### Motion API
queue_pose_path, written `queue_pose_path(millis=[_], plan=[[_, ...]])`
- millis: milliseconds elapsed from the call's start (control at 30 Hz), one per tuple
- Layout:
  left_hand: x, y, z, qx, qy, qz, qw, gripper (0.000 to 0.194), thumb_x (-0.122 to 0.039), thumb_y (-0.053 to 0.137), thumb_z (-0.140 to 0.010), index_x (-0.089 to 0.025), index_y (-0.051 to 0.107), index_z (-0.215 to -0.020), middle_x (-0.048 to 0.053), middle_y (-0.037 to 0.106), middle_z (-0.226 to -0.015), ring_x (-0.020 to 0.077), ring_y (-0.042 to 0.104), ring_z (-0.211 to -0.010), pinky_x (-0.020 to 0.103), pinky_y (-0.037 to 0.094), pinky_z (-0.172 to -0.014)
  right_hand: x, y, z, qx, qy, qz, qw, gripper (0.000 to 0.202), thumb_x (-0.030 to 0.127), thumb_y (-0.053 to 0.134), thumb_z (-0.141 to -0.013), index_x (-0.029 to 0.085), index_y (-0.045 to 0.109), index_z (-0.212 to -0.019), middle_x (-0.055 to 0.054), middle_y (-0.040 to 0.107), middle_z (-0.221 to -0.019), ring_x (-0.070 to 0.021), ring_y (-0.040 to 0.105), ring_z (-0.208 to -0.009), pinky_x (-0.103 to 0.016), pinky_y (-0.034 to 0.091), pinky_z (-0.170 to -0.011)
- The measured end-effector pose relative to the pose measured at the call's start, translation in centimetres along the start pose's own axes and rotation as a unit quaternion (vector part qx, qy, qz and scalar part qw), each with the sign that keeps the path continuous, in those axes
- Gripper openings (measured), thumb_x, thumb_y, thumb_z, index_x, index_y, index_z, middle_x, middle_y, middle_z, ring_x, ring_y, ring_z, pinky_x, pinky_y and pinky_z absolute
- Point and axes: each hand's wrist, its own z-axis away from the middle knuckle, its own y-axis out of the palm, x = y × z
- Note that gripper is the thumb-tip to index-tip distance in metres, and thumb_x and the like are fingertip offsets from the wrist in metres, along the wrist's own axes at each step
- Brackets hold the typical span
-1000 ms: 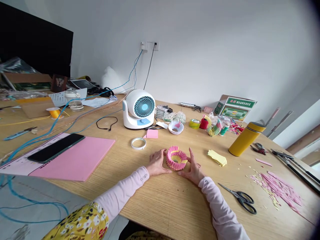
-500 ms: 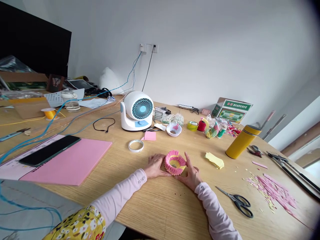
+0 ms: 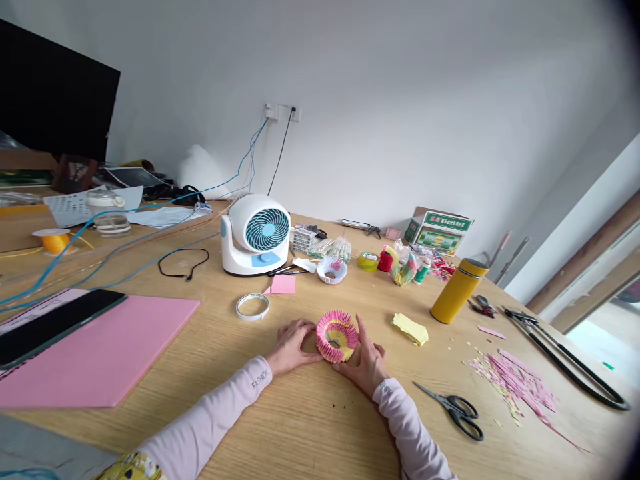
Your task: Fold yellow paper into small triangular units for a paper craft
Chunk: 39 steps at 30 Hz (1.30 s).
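A round bowl of folded pink and yellow paper pieces [image 3: 331, 352] rests on the wooden table in front of me, its hollow facing up. My left hand [image 3: 294, 347] curves around its left side, with thumb and fingers against the wall. On the right side my right hand [image 3: 369, 360] holds the bowl, thumb at the near lower edge and index finger pointing up beside the rim. Black-handled scissors [image 3: 457, 408] lie to the right of my right forearm. A stack of yellow paper pieces [image 3: 411, 329] is beyond my right hand.
A roll of white tape [image 3: 253, 307], pink paper squares [image 3: 283, 285] and a white paper bowl [image 3: 332, 270] lie beyond my hands. Farther back stands a white fan [image 3: 255, 233]. At right are a yellow bottle [image 3: 457, 291] and pink paper scraps [image 3: 520, 380]; a phone [image 3: 60, 323] lies left.
The view has turned slightly right, so everything sits farther left. The paper bowl has been tilted or turned a little between my hands, with its inside more visible. Both hands keep their hold.
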Motion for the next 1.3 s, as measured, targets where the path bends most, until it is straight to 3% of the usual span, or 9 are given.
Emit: queue_pose_path(millis=[233, 400, 567, 667, 733, 867, 1033, 1167, 1300], plan=[[-0.2, -1.0, 0.2, 0.026, -0.005, -0.013, 1.000, 0.061, -0.050, 0.069, -0.061, -0.026, 0.052, -0.114, 0.006, 0.050, -0.125, 0.0306, 0.041, -0.117, 0.046, 0.030, -0.096, -0.9, -1.4, -0.1, 0.083, 0.036, -0.040, 0.995, 0.122, 0.044, 0.072, -0.057, 0.024, -0.012, -0.142, -0.013, 0.048, -0.132, -0.0322, 0.040, -0.123, -0.051, 0.024, -0.094], [-0.3, -0.5, 0.0, 0.005, -0.014, -0.007, 1.000, 0.046, -0.043, 0.064, -0.069, -0.026, 0.055, -0.111, 0.005, 0.052, -0.123, 0.0277, 0.042, -0.118, 0.044, 0.028, -0.098, -0.7, -1.1, -0.2, 0.069, 0.019, -0.053, 0.996, 0.115, 0.042, 0.070, -0.060, 0.020, -0.007, -0.143, -0.011, 0.060, -0.117, -0.0312, 0.047, -0.117, -0.051, 0.021, -0.097], [0.2, -1.0, 0.1, 0.009, -0.045, -0.004, 0.999, 0.048, -0.026, 0.055, -0.075, -0.025, 0.046, -0.122, 0.006, 0.049, -0.128, 0.0258, 0.040, -0.121, 0.043, 0.028, -0.100, -1.0, -1.9, 0.4, 0.069, 0.030, -0.017, 0.997, 0.125, 0.049, 0.072, -0.053, 0.021, -0.011, -0.143, -0.013, 0.053, -0.125, -0.0362, 0.044, -0.118, -0.056, 0.025, -0.094], [-0.2, -0.7, 0.4, 0.047, -0.015, -0.026, 0.998, 0.059, -0.041, 0.065, -0.066, -0.025, 0.048, -0.120, 0.007, 0.047, -0.128, 0.0303, 0.038, -0.120, 0.047, 0.028, -0.098, -0.8, -1.6, 0.2, 0.073, 0.017, -0.041, 0.996, 0.122, 0.047, 0.070, -0.058, 0.020, -0.014, -0.142, -0.016, 0.051, -0.129, -0.0362, 0.044, -0.119, -0.055, 0.027, -0.096], [-0.7, -0.2, 0.3, 0.025, -0.006, -0.044, 0.999, 0.064, -0.051, 0.068, -0.060, -0.024, 0.051, -0.116, 0.008, 0.048, -0.126, 0.0320, 0.038, -0.119, 0.048, 0.027, -0.098, -0.3, -1.1, 0.0, 0.057, 0.008, -0.056, 0.997, 0.115, 0.043, 0.068, -0.062, 0.018, -0.010, -0.143, -0.015, 0.057, -0.122, -0.0348, 0.049, -0.115, -0.053, 0.028, -0.096], [-1.0, -0.4, -0.1, 0.019, -0.014, -0.040, 0.999, 0.066, -0.056, 0.064, -0.065, -0.023, 0.049, -0.119, 0.009, 0.047, -0.127, 0.0315, 0.037, -0.120, 0.047, 0.026, -0.099, 0.0, -0.8, 0.1, -0.012, 0.020, -0.035, 0.999, 0.109, 0.043, 0.068, -0.062, 0.019, 0.000, -0.144, -0.011, 0.063, -0.111, -0.0344, 0.053, -0.109, -0.055, 0.028, -0.094], [-0.8, -0.9, 0.3, 0.062, -0.014, -0.065, 0.996, 0.081, -0.062, 0.064, -0.061, -0.023, 0.041, -0.128, 0.012, 0.041, -0.133, 0.0330, 0.032, -0.125, 0.049, 0.022, -0.100, -0.7, -1.2, 0.3, -0.003, 0.018, -0.022, 1.000, 0.116, 0.046, 0.070, -0.059, 0.027, -0.008, -0.142, -0.009, 0.060, -0.119, -0.0336, 0.048, -0.116, -0.057, 0.024, -0.096], [-1.0, 0.3, 0.3, 0.033, 0.023, -0.076, 0.996, 0.075, -0.062, 0.063, -0.061, -0.027, 0.043, -0.125, 0.009, 0.043, -0.131, 0.0309, 0.030, -0.126, 0.046, 0.022, -0.100, -0.3, -0.8, -0.1, 0.022, 0.008, -0.030, 0.999, 0.107, 0.047, 0.067, -0.063, 0.024, 0.001, -0.144, -0.011, 0.059, -0.120, -0.0332, 0.054, -0.108, -0.053, 0.026, -0.096], [-0.8, 0.7, -0.4, 0.002, 0.006, -0.087, 0.996, 0.077, -0.067, 0.059, -0.062, -0.024, 0.043, -0.125, 0.011, 0.043, -0.131, 0.0324, 0.033, -0.123, 0.048, 0.023, -0.099, -0.4, -0.8, -0.3, -0.008, 0.029, -0.004, 1.000, 0.107, 0.047, 0.068, -0.062, 0.023, 0.003, -0.143, -0.012, 0.061, -0.117, -0.0343, 0.052, -0.110, -0.055, 0.023, -0.095]])
